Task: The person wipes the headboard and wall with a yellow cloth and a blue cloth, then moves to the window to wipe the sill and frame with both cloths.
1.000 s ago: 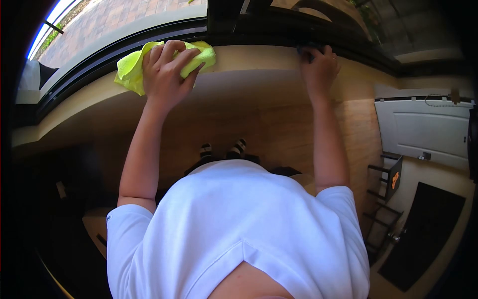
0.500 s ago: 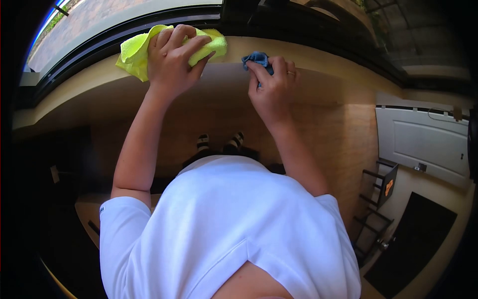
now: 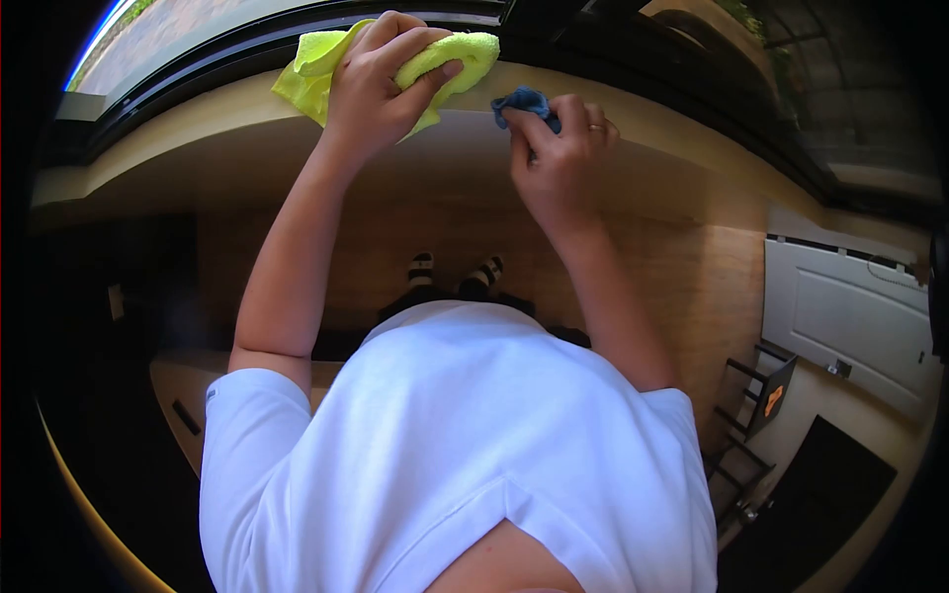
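Note:
My left hand [image 3: 381,79] presses a bright yellow cloth [image 3: 465,51] onto the pale window sill [image 3: 198,124], fingers wrapped over it. Close to its right, my right hand [image 3: 559,158] is closed on a small crumpled blue cloth [image 3: 522,101], held at the sill's front edge. The two hands are a short gap apart. A ring shows on my right hand. Behind the sill runs the dark window frame [image 3: 247,49].
My white shirt [image 3: 465,445] fills the lower middle, with my feet [image 3: 450,269] on the wooden floor [image 3: 692,287] below the sill. A white door [image 3: 850,316], a dark mat [image 3: 811,494] and a small black rack [image 3: 761,395] lie to the right.
My right hand left the far right of the sill with the blue cloth and came in beside my left hand. The left hand slid the yellow cloth to the right.

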{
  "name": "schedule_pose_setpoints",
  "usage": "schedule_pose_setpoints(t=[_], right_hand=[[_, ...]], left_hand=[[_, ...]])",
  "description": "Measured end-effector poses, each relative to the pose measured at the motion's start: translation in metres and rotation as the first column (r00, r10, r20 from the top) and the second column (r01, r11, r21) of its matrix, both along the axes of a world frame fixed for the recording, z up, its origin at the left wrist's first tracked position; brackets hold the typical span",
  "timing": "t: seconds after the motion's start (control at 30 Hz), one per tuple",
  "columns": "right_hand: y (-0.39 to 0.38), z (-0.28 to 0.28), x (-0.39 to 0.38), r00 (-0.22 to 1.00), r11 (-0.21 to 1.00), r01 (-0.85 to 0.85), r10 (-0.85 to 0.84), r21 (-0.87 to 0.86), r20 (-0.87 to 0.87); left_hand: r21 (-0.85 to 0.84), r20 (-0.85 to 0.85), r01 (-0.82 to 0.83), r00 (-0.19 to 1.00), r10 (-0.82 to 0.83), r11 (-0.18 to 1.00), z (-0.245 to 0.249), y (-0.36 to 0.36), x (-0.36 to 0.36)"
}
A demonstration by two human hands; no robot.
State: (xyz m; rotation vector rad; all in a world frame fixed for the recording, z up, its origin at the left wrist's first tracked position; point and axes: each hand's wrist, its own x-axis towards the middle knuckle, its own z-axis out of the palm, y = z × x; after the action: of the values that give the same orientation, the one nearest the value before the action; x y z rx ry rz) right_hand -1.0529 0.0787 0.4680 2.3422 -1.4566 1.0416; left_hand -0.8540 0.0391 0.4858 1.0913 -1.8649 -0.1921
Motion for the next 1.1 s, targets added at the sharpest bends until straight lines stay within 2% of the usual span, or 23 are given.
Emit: schedule_pose_setpoints(t=[0.13, 0.23, 0.27, 0.4, 0.53, 0.57, 0.63, 0.77, 0.9, 1.07, 1.1], right_hand=[[0.003, -0.001, -0.004, 0.993, 0.995, 0.098, -0.100, -0.034, -0.063], [0.004, -0.001, 0.034, 0.998, 0.999, 0.009, -0.012, -0.044, -0.064], [0.001, 0.001, 0.028, 0.999, 0.999, -0.035, 0.034, -0.029, -0.032], [0.003, 0.000, -0.003, 0.998, 0.998, 0.049, -0.048, 0.027, -0.029], [0.004, 0.006, 0.028, 0.996, 1.000, 0.007, -0.005, 0.020, -0.089], [0.002, 0.007, 0.019, 0.997, 1.000, 0.008, -0.008, 0.009, -0.077], [0.002, 0.004, 0.004, 0.999, 1.000, -0.014, 0.014, 0.003, -0.050], [0.003, 0.006, 0.001, 0.992, 0.998, 0.059, -0.057, 0.007, -0.110], [-0.001, 0.003, 0.016, 0.996, 0.999, -0.045, 0.044, -0.016, -0.071], [-0.005, 0.005, -0.037, 0.999, 0.994, 0.032, -0.034, 0.101, 0.027], [-0.016, 0.002, -0.065, 0.978, 0.966, 0.189, -0.201, 0.174, 0.053]], left_hand=[[0.048, -0.022, -0.009, 1.000, 0.010, 0.999, 0.009, 0.006, -0.007], [-0.075, 0.030, -0.034, 0.999, 0.036, 0.997, -0.002, -0.001, -0.001], [-0.064, 0.030, -0.023, 0.999, 0.025, 0.998, 0.000, -0.001, -0.001], [-0.019, 0.029, -0.012, 0.999, 0.013, 1.000, 0.001, 0.003, -0.002], [-0.077, 0.055, -0.044, 0.997, 0.049, 0.996, -0.001, 0.000, -0.003], [-0.019, 0.006, -0.035, 0.999, 0.035, 0.999, 0.001, 0.002, -0.006], [0.005, 0.057, -0.031, 0.998, 0.031, 0.999, 0.006, 0.005, -0.006], [-0.079, 0.094, -0.046, 0.994, 0.054, 0.996, 0.001, 0.004, -0.007], [-0.102, 0.096, -0.057, 0.993, 0.067, 0.993, -0.002, 0.001, -0.006], [-0.080, 0.097, -0.073, 0.992, 0.081, 0.994, 0.003, 0.005, -0.006], [-0.084, 0.118, -0.097, 0.987, 0.107, 0.992, 0.002, 0.007, -0.003]])
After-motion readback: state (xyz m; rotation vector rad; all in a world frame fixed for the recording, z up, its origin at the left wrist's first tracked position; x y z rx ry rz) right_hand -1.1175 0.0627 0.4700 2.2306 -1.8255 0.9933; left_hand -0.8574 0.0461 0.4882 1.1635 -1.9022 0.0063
